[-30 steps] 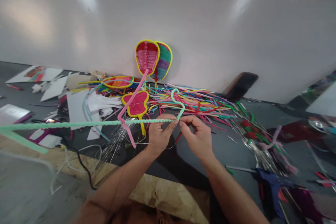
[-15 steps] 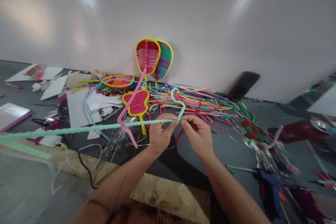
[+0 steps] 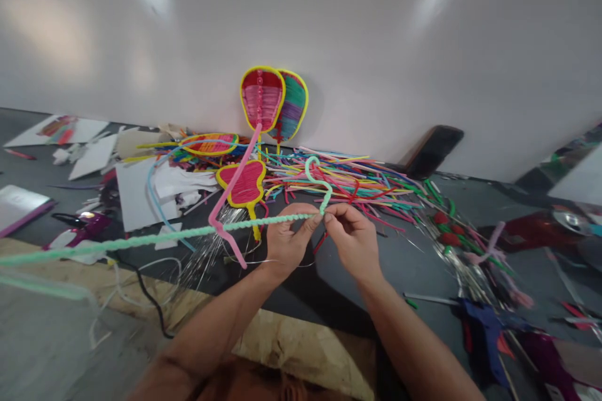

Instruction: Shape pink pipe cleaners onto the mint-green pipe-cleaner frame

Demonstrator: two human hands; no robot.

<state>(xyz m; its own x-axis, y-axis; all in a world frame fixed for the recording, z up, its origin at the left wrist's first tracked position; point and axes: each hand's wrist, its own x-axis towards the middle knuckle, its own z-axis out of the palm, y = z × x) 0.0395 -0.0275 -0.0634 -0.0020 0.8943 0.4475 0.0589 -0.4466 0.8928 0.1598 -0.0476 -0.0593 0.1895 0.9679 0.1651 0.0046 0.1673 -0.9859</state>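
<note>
A long mint-green twisted pipe cleaner (image 3: 174, 235) runs from the left edge to my fingertips, where it turns up into a curved hook shape. My left hand (image 3: 289, 235) pinches it between thumb and fingers. Right beside, my right hand (image 3: 352, 238) grips the same pipe cleaner at the bend, its thumb and forefinger pressed together. A pink pipe cleaner (image 3: 237, 175) is bent around the green length, left of my hands. Behind it lies a pink piece with a yellow rim and handle (image 3: 244, 183). Two yellow-rimmed fan shapes (image 3: 262, 100) lean against the white panel.
Loose coloured pipe cleaners (image 3: 362, 182) spread behind my hands. A dark phone (image 3: 435, 150) leans against the white panel (image 3: 376, 62). On the right are a blue glue gun (image 3: 484, 338) and a red can (image 3: 536, 238). White paper scraps (image 3: 141, 194) and a cable (image 3: 145, 288) lie left.
The far left part of the green pipe cleaner has dropped slightly, and its loose tail is blurred. Both hands keep their pinch in nearly the same place. The view has shifted a little.
</note>
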